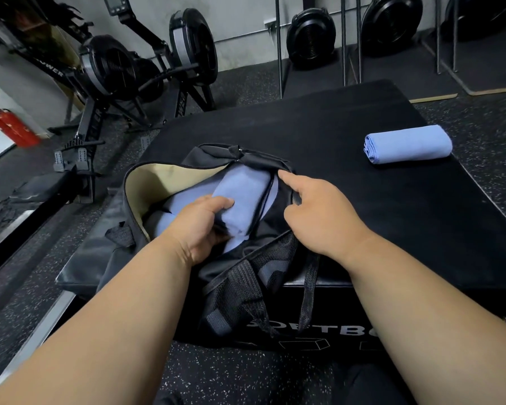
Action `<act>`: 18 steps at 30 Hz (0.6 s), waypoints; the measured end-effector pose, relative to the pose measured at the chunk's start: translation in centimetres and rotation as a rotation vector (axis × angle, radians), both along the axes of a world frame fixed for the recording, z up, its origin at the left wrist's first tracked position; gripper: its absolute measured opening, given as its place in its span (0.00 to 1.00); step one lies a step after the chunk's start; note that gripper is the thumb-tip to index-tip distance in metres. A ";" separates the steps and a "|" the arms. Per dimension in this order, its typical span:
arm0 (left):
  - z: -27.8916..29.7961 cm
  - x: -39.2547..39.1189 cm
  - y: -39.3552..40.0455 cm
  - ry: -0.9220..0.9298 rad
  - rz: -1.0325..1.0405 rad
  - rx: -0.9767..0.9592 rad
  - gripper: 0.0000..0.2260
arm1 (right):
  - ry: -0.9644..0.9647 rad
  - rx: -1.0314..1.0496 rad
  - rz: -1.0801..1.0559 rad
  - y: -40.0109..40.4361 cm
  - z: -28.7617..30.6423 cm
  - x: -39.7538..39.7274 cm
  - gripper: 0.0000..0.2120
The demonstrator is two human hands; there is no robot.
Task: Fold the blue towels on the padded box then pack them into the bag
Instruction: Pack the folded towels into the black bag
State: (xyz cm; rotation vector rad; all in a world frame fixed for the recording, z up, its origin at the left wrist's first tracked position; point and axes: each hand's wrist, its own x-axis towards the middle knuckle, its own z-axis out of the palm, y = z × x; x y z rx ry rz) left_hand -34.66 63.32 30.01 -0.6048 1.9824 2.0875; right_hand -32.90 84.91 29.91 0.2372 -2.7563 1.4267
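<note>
Nearby, rowing machines (114, 71) beyond padded box (362, 200).

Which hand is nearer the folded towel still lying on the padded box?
Right. The right hand holds the bag's rim, with the folded towel up and to its right. The left hand grips another towel inside the bag, farther away.

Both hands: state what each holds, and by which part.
Left hand grips a folded blue towel by its near end, inside the bag. Right hand pinches the bag's opening edge.
</note>
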 end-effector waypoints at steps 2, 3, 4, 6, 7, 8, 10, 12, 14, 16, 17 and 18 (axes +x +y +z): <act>0.7 0.0 -0.1 -0.005 0.013 0.160 0.06 | -0.002 -0.012 0.002 0.0 -0.1 0.0 0.38; 1.0 0.1 0.0 -0.013 0.006 0.197 0.07 | -0.003 -0.017 0.000 0.0 -0.2 0.0 0.37; 0.9 0.0 0.0 -0.029 -0.014 0.156 0.07 | -0.001 -0.017 0.000 0.1 -0.2 -0.1 0.37; 0.2 0.0 -0.1 -0.037 -0.040 -0.042 0.05 | -0.002 -0.008 0.003 0.2 -0.2 -0.1 0.37; -0.2 -0.1 -0.1 -0.014 -0.037 -0.125 0.04 | -0.006 -0.006 0.005 0.2 -0.2 0.0 0.37; -0.5 -0.1 -0.3 0.017 -0.021 -0.172 0.04 | -0.009 -0.003 0.010 0.2 -0.2 0.1 0.36; -1.0 -0.1 -0.7 0.072 0.034 -0.201 0.05 | -0.006 0.003 0.020 0.2 -0.2 0.1 0.36; -1.1 0.1 -0.9 0.089 0.060 -0.216 0.08 | -0.001 0.011 0.025 0.3 -0.2 0.0 0.36; -1.2 0.4 -1.0 0.082 0.023 -0.319 0.10 | -0.002 0.019 0.030 0.4 -0.1 0.2 0.36; -0.8 0.7 -0.8 0.074 -0.042 -0.476 0.12 | -0.003 0.025 0.046 0.7 0.0 0.4 0.35; -0.3 0.8 -0.7 0.079 -0.049 -0.557 0.14 | -0.005 0.023 0.055 0.8 0.0 0.4 0.35; 0.3 0.9 -0.5 0.085 -0.042 -0.646 0.17 | -0.006 0.014 0.060 0.9 -0.1 0.4 0.35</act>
